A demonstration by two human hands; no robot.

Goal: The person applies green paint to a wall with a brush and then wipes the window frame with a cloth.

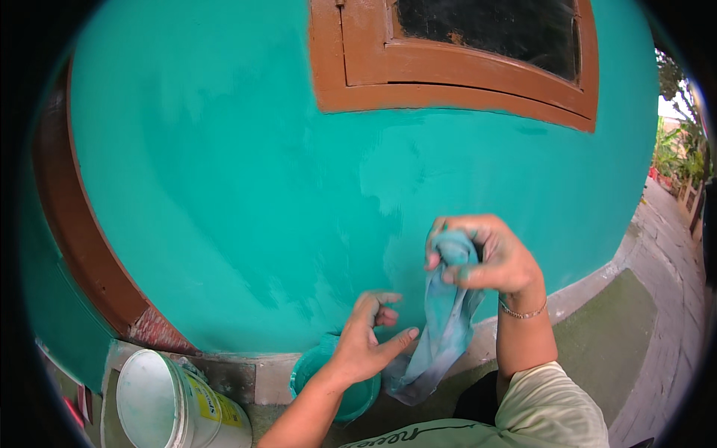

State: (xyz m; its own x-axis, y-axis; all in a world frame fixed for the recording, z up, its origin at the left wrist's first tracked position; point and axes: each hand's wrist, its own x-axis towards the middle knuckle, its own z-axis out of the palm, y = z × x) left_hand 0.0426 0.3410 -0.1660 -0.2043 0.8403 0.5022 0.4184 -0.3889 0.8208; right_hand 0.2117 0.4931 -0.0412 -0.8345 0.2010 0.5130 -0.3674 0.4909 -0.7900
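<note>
My right hand (489, 252) is closed round the bunched top of a paint-stained, pale blue-grey rag (448, 313), which hangs down in front of the wall. To its left, my left hand (373, 336) holds nothing, with thumb and fingers apart and the thumb tip close to the rag's edge. Beneath my left hand stands a teal bucket (362, 403) with teal paint inside, partly hidden by my left wrist. The turquoise wall (246, 194) shows darker, patchy paint across its middle.
A white plastic bucket (183, 407) with a yellow label leans at the lower left. Brown window framing (455, 93) crosses the wall above, and a brown door frame (82, 224) curves at far left. A paved path (665, 261) and plants lie to the right.
</note>
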